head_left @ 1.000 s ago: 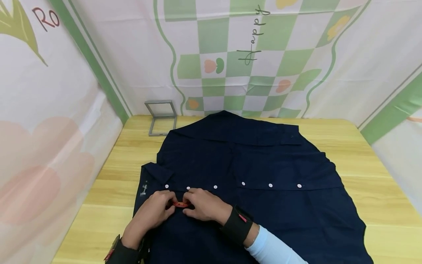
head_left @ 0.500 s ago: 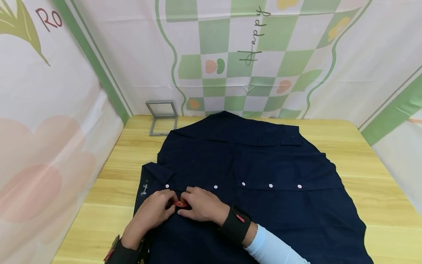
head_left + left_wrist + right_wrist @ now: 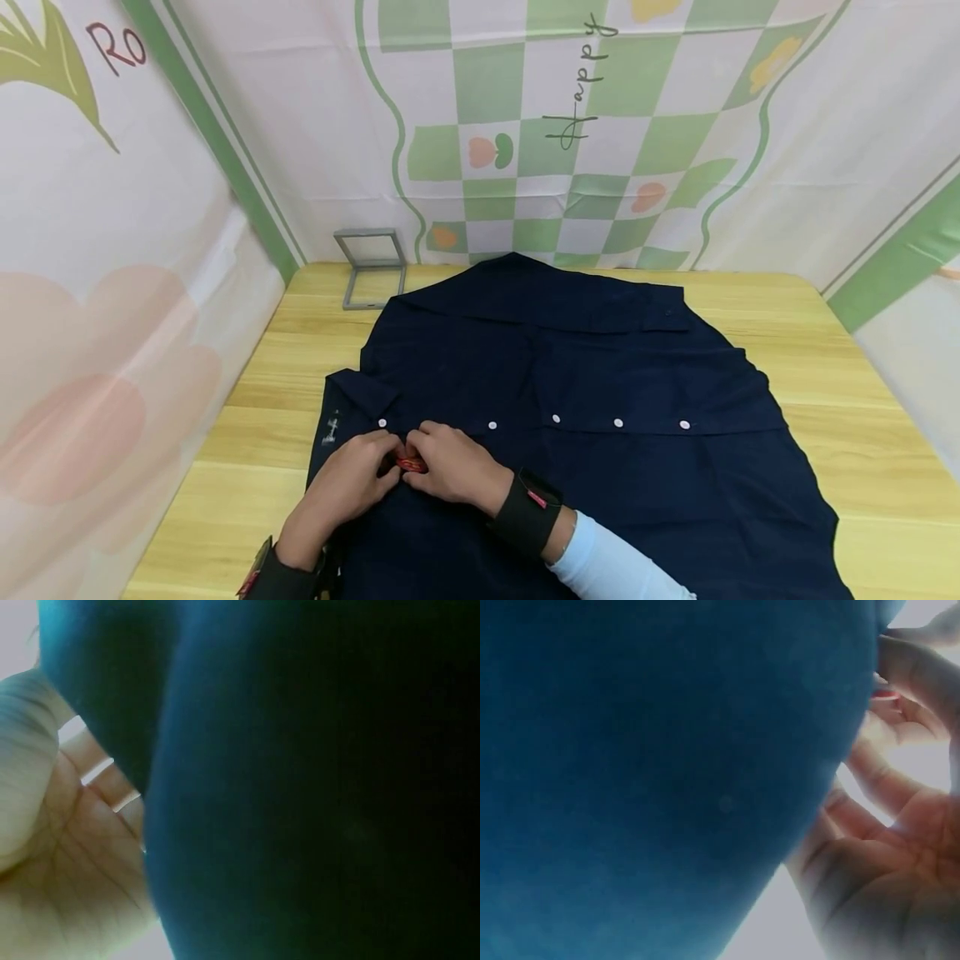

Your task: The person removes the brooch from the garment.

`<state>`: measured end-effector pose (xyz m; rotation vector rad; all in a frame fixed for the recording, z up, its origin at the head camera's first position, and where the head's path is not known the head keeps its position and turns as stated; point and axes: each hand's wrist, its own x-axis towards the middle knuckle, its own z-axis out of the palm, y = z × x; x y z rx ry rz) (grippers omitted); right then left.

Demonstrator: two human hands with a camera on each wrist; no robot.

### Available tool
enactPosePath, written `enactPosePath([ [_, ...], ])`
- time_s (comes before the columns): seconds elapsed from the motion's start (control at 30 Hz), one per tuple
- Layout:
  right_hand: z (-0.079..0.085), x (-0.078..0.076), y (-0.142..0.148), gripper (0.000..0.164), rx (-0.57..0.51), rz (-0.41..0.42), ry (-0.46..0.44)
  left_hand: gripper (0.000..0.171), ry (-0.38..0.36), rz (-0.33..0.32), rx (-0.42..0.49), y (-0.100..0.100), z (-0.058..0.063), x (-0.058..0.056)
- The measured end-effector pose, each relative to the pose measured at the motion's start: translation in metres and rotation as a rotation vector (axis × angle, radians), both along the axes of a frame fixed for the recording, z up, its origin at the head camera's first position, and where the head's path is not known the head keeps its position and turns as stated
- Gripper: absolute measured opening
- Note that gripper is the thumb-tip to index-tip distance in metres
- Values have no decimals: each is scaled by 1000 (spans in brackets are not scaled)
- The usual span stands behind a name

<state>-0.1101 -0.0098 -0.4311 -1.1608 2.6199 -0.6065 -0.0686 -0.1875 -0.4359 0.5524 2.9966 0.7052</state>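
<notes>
Light-blue sleeve [image 3: 618, 557]: nearest thing in the shot, on the right forearm, with a black wristband [image 3: 527, 512] just past it.
Left hand [image 3: 358, 471]: thumb and fingers were curled in, pinching one end of a small red piece [image 3: 412, 464], from what I could see.
Right hand [image 3: 459, 468]: same deal on the other end, so the two hands were pretty much together.
Wrist views: mostly a dark blur tbh, though a sliver of red showed by the right fingertips.
Small red piece, where: over the front of the navy button-up shirt [image 3: 637, 375], toward the collar end. Badge, maybe? Too covered to say.
White buttons [image 3: 556, 418]: five in sight along the shirt front, just beyond the hands.
Progress: shirt was spread out with its front lying closed, so I'd call that part done. The red piece was in the fingers, so I'd guess that bit wasn't finished. Couldn't tell if it was attached to the cloth.
Wood-look table [image 3: 862, 467]: under the lot.
Gray hinged frame [image 3: 374, 267]: far left corner, just beside the shirt.
Printed backdrop [image 3: 547, 83]: green checks, "Happy" written sideways.
</notes>
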Motion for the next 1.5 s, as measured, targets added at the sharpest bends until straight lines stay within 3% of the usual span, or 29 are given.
enactPosePath([
  [0.2,-2,0,-2,13,31,-1,1,14,11,-21,-2,0,4,1],
  [0.37,-3,0,-2,14,44,-15,-3,14,23,-47,47,2,15,2],
  [0.57,-4,0,1,9,15,-40,-30,8,-14,-103,177,6,32,-4],
  [0.73,-7,-1,2,6,-20,-35,-41,9,-95,-162,220,7,37,-14],
  [0.97,-10,-3,3,10,-59,-41,-86,16,-155,-185,254,6,30,-22],
  [1.23,-9,-3,3,7,-34,-47,-84,24,-195,-220,194,0,17,-25],
  [1.5,-8,-4,4,8,-46,-45,-111,25,-208,-237,241,-1,9,-27],
])
